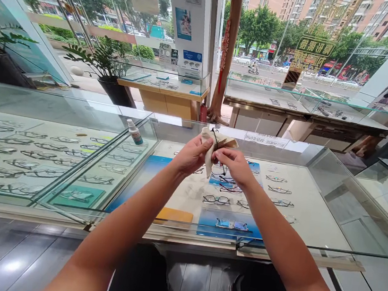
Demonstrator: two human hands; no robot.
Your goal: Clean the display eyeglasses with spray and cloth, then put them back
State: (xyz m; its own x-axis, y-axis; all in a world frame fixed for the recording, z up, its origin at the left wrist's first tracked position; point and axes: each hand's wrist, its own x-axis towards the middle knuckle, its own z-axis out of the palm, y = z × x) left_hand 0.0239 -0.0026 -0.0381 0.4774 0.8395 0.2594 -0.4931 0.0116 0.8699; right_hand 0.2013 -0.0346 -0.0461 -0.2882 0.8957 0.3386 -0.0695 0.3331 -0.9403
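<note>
Above the glass display counter, my left hand point(194, 154) is closed on a beige cloth point(208, 162), its thumb pressed over the folds. Close to its right, my right hand point(233, 164) has its fingers pinched at dark-framed glasses point(215, 141), which are partly wrapped in that cloth. One dark part of the frame sticks up out of the cloth, and a dark loop shows below the fingers. The lenses are mostly hidden by the cloth and fingers.
A spray bottle point(134, 132) stands on the counter's glass top to the left. Rows of glasses point(216, 200) lie inside the case, with an orange case point(174, 216) near its front. Beyond are more showcases point(172, 94), a potted plant point(111, 82) and windows.
</note>
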